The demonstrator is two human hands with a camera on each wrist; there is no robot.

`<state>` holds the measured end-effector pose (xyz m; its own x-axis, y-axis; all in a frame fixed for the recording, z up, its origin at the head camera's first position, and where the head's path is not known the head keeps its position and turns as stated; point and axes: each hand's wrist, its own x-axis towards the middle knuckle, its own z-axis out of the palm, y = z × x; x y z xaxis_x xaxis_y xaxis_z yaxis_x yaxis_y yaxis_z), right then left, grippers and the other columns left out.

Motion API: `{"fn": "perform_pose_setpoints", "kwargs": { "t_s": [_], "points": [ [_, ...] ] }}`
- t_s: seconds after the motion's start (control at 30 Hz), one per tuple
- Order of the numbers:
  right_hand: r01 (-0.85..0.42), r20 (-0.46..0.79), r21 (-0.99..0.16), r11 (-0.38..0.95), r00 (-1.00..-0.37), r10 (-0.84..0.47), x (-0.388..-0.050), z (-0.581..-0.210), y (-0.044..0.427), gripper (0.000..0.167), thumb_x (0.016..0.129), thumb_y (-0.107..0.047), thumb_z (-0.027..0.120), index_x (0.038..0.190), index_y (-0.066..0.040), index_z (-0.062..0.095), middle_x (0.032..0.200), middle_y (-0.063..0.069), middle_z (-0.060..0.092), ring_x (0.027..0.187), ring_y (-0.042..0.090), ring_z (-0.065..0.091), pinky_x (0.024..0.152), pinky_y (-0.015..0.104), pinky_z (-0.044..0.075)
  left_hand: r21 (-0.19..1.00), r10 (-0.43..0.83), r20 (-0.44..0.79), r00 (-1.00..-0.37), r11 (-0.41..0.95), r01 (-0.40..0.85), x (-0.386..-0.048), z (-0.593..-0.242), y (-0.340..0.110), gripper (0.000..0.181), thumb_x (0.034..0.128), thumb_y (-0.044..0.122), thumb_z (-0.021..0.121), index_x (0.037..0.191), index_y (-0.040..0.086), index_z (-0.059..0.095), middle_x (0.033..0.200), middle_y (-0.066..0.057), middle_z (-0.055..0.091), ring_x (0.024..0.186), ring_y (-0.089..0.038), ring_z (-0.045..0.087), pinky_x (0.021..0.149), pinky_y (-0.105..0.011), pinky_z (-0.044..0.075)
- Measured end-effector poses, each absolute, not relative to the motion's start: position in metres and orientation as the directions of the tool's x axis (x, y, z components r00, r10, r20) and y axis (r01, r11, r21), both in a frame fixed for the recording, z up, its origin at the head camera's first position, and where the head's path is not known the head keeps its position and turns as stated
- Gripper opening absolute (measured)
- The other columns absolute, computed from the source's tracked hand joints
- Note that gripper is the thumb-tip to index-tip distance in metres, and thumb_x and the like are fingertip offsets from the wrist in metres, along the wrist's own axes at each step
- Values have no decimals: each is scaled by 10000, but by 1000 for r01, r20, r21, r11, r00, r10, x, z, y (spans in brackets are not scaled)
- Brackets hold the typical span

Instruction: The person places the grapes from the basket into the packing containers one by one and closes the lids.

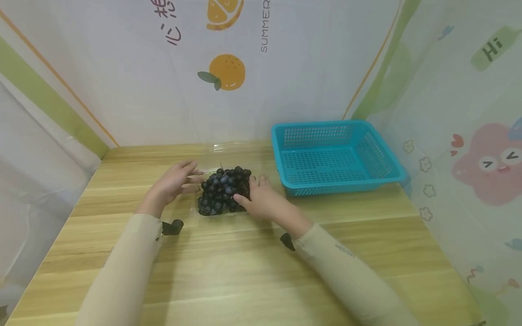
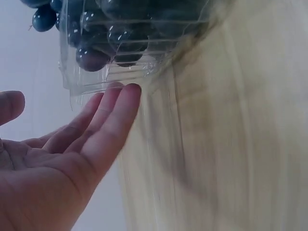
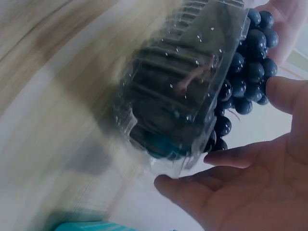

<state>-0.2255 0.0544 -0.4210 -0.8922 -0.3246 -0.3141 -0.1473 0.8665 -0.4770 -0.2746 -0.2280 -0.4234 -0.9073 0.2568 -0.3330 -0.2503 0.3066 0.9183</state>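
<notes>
A heap of dark purple grapes fills a clear plastic box on the wooden table, and the grapes rise above its rim. The box's transparent lid appears to lie folded open behind it. My left hand is at the box's left side, fingers extended; in the left wrist view the fingertips meet or nearly meet the box's lower edge. On the other side my right hand has its fingers along the box wall and its thumb over the grapes, seemingly touching one.
A blue perforated plastic basket stands at the back right of the table, with nothing in it. Printed curtains hang behind the table and along both sides. Dark wrist straps stick out from the sleeves.
</notes>
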Motion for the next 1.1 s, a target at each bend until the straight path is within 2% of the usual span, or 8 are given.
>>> {"fn": "perform_pose_setpoints", "kwargs": {
  "t_s": [0.23,0.37,0.53,0.67,0.73,0.83,0.97,1.1],
  "points": [
    [-178,-314,-506,844,-873,-372,-226,-418,56,955,1079,-664,423,1706,-16,108,1788,236,51,1679,382,91,1352,579,179,909,165,-336,-927,317,-272,-274,-429,-236,690,1168,344,379,1715,42,85,1689,-248,369,1504,-440,476,1194,-481,508],
    [-198,-316,-500,843,-865,-391,-226,-417,57,945,1082,-652,435,1705,-17,117,1790,219,41,1684,369,71,1358,569,162,909,144,-344,-928,299,-291,-275,-431,-239,693,1158,338,422,1719,70,117,1689,-227,379,1506,-412,466,1206,-447,499],
    [-205,-315,-506,838,-860,-401,-225,-417,58,929,1084,-636,453,1704,-20,140,1792,204,32,1688,354,50,1364,551,150,911,159,-350,-923,288,-296,-273,-428,-241,691,1161,328,410,1718,61,102,1689,-235,366,1512,-416,453,1220,-445,485],
    [-211,-313,-502,839,-860,-403,-225,-418,59,923,1083,-632,463,1705,-26,150,1790,211,37,1687,353,51,1362,550,159,915,152,-355,-922,259,-309,-273,-429,-242,687,1156,322,437,1717,68,133,1678,-226,376,1478,-376,490,1175,-396,526],
    [-211,-314,-501,840,-860,-403,-225,-419,59,925,1081,-632,467,1705,-27,149,1789,216,27,1687,357,49,1360,552,163,918,141,-356,-924,237,-317,-274,-430,-243,675,1151,322,457,1710,74,173,1636,-198,428,1423,-325,543,1120,-348,562],
    [-208,-316,-501,840,-860,-401,-225,-419,59,920,1083,-624,470,1705,-28,147,1791,218,11,1687,362,45,1359,556,164,926,127,-350,-928,197,-322,-275,-430,-243,630,1150,336,459,1673,58,245,1529,-91,514,1308,-231,612,1053,-301,593],
    [-200,-310,-514,834,-863,-398,-225,-420,61,862,1112,-560,449,1702,-10,143,1791,224,9,1687,360,38,1366,546,141,942,117,-318,-941,150,-299,-274,-432,-244,621,1137,355,500,1632,58,273,1439,-1,550,1188,-143,627,1065,-306,591],
    [-178,-285,-571,801,-873,-397,-226,-420,65,777,1149,-395,432,1690,44,89,1782,260,29,1682,374,57,1373,525,121,957,139,-269,-953,152,-248,-273,-434,-244,695,1126,266,544,1698,125,176,1565,-125,488,1205,-154,615,1146,-382,552]
  ]
}}
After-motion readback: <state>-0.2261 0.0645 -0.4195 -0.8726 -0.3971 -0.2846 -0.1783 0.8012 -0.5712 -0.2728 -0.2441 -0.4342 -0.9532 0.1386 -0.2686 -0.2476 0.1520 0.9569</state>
